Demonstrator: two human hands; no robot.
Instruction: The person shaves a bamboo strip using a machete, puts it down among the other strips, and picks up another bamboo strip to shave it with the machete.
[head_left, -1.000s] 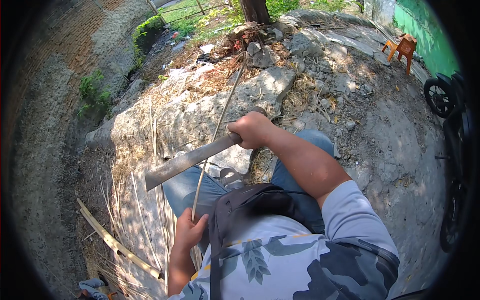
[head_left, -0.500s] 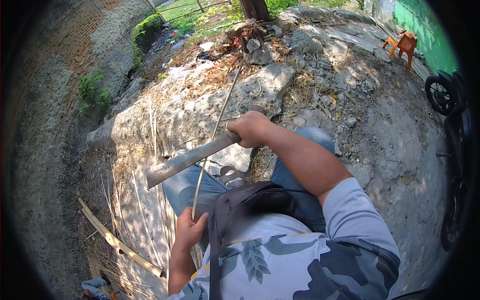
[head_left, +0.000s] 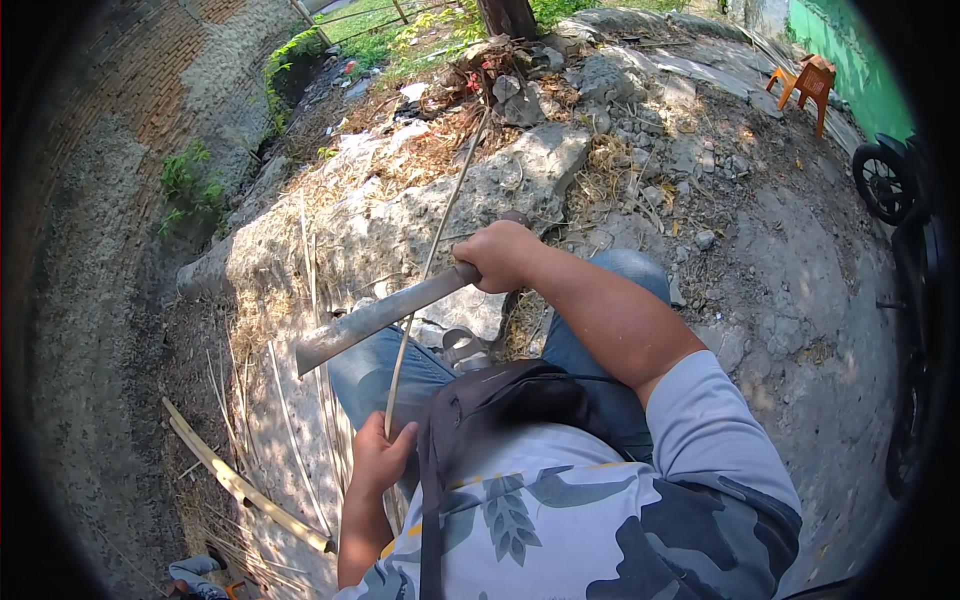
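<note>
Head view: your right hand [head_left: 497,256] closed round handle of big knife [head_left: 382,321], blade pointing left and slightly toward you. Your left hand [head_left: 381,458] grips near end of thin strip [head_left: 441,232], thumb extended to right. Strip runs from left hand away from you, leaning right, far end by rubble near tree [head_left: 510,20]. Blade crosses above strip; contact unclear. Left hand nearer strip, holding it; right hand just right of it. Split bamboo [head_left: 240,487] on ground, left.
</note>
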